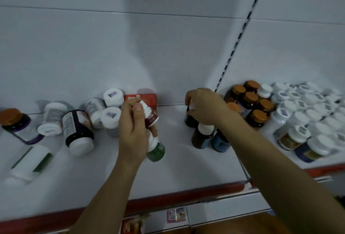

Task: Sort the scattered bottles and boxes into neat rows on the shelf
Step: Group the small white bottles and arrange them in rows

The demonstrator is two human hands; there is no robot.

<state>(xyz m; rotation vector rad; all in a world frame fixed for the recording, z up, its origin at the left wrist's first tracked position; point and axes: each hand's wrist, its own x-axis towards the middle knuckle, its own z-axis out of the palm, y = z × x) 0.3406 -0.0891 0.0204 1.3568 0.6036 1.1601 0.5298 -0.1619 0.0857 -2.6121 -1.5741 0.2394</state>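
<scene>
My left hand [133, 131] grips two small white-capped bottles at once above the middle of the white shelf [186, 168]: a maroon-labelled bottle [150, 115] under my thumb and a green-labelled bottle [156, 148] lower in the palm. My right hand [207, 105] holds the white cap of a dark bottle [188, 116] standing near the back panel. Two more dark bottles, a brown one [201, 137] and a blue-labelled one [220, 142], stand just in front of it, partly hidden by my right wrist.
Scattered at the left lie several toppled bottles [78, 132], an orange-capped bottle [16, 126], a white and green box [29, 162] and a red box [149, 98] at the back. Neat rows of orange-capped bottles [251, 101] and white-capped bottles [308, 110] fill the right. The shelf's red front edge [186, 194] runs below.
</scene>
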